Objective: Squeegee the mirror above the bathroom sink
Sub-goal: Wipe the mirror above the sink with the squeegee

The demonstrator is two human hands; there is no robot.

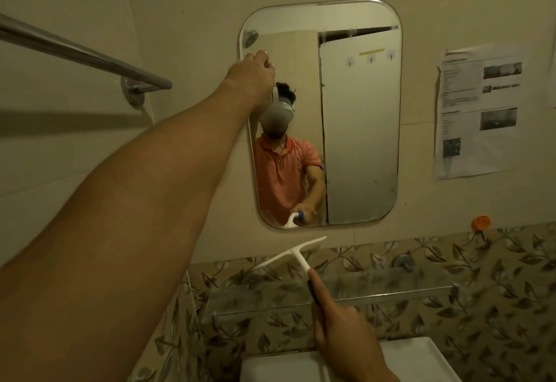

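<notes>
A rounded rectangular mirror (361, 110) hangs on the beige tiled wall. It reflects a person in an orange shirt and a pale door. My left hand (252, 73) reaches up to the mirror's upper left edge, its fingers curled shut against the glass with nothing visible in them. My right hand (343, 330) grips the blue handle of a white T-shaped squeegee (293, 253). The blade is tilted and sits just below the mirror's bottom edge, off the glass. The white sink (421, 357) shows at the bottom.
A clear glass shelf (331, 294) runs across the leaf-patterned tiles under the mirror. A chrome towel bar (75, 50) juts from the left wall. A printed paper sheet (478, 110) is stuck right of the mirror, with an orange hook (480, 222) below it.
</notes>
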